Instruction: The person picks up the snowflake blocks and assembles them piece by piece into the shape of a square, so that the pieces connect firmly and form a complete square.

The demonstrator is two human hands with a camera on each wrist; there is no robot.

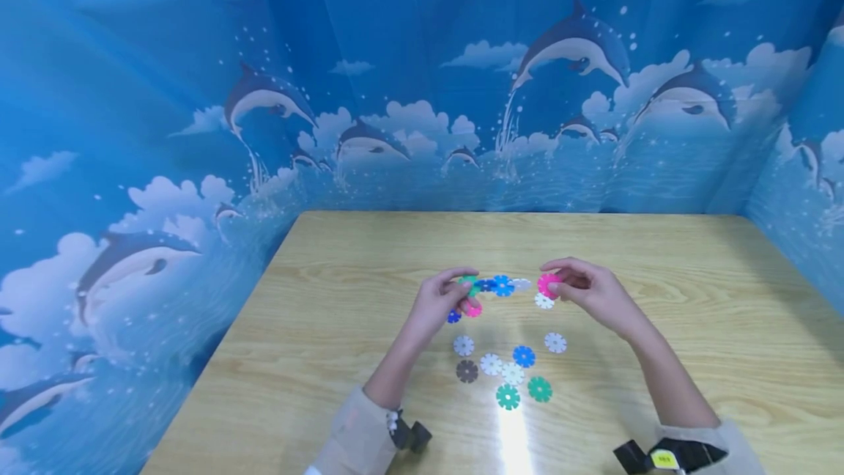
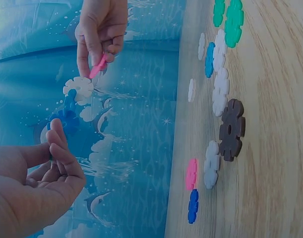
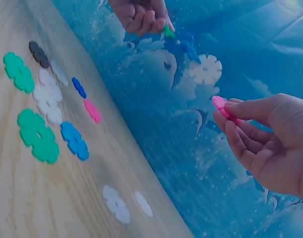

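Observation:
My left hand pinches a green snowflake disc at one end of a short chain. Joined to it in a row are a dark blue disc, a brighter blue disc and a white disc at the free end. Between thumb and fingers, my right hand holds a pink disc. Both hands are raised above the table, facing each other. A small gap separates the pink disc from the white one in the head and right wrist views.
Loose discs lie on the wooden table: several white ones, a brown one, two green ones, a blue one, a dark blue one and a pink one. A dolphin-print curtain hangs behind.

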